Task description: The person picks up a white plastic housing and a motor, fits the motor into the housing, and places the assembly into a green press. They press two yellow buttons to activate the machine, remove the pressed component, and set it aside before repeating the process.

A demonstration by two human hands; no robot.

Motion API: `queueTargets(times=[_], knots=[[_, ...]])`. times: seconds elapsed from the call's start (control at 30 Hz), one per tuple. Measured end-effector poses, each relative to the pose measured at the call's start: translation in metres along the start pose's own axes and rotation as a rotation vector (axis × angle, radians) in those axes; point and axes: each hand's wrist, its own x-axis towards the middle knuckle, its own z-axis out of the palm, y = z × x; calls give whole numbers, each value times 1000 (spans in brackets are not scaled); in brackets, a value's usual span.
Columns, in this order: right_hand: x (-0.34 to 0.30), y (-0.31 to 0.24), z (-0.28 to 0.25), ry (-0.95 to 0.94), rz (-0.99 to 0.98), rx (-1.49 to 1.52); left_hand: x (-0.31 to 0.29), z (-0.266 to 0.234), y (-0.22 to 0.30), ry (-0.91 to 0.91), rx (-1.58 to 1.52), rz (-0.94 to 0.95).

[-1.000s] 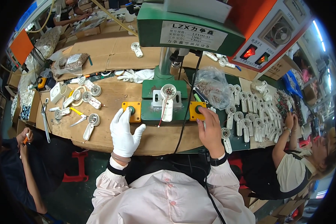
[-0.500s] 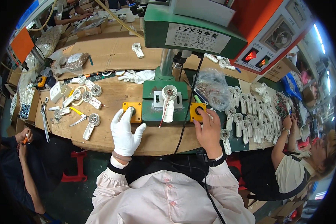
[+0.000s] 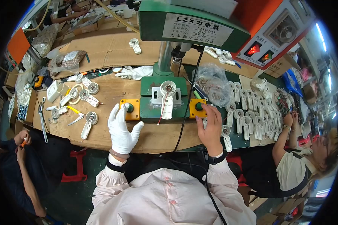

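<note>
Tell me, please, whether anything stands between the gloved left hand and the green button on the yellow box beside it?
Nothing visible does: the left hand hovers right by the green button, fingertips at its yellow box.

Button boxes (image 3: 130, 109) flanking press base (image 3: 163, 98)

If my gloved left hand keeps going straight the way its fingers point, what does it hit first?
Most likely the left yellow button box: the left hand's fingertips already sit at its edge. Beyond it stands the green press base. Height above the box is unclear.

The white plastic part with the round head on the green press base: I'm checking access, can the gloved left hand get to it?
Probably yes: the gloved left hand rests near the yellow button box, nothing between it and the white plastic part.
</note>
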Motion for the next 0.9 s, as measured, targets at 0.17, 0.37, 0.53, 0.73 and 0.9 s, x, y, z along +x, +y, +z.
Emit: queueTargets(times=[0.17,0.37,0.53,0.73,0.9], knots=[[1,0,1,-29,-41,-63,1,0,0,-64,28,-12],[9,-10,0,-80,-70,-163,4,-6,9,-175,146,-46],[-9,-11,3,80,-52,-31,-10,-2,5,4,4,-62],[-56,-22,9,21,-13,265,-31,1,-5,143,-190,-265],[-60,-17,17,52,34,316,-29,4,-5,123,-168,-246]])
